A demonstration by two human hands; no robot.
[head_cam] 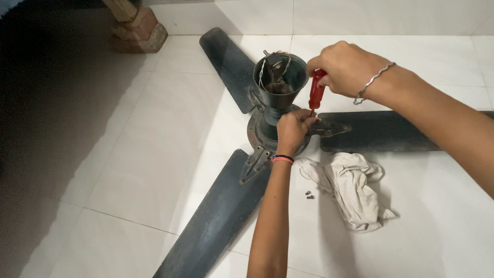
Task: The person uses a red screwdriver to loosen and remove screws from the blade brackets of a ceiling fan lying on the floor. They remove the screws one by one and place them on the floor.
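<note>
Ceiling fan lies on the white tiled floor, cup upward; my right hand is fisted round a red-handled screwdriver just right of its hub; my left hand pinches the tip there; two screws and a crumpled cloth lie below the hub.

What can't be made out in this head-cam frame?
- Screwdriver tip: head view, hidden behind the left hand at the fan hub.
- Handle top: covered by the right hand.
- Right blade: outer end crossed by the right forearm and cut off by the frame edge.
- Lower blade: tip cut off by the bottom edge.
- Two screws beside the cloth: too small to tell the type.
</note>
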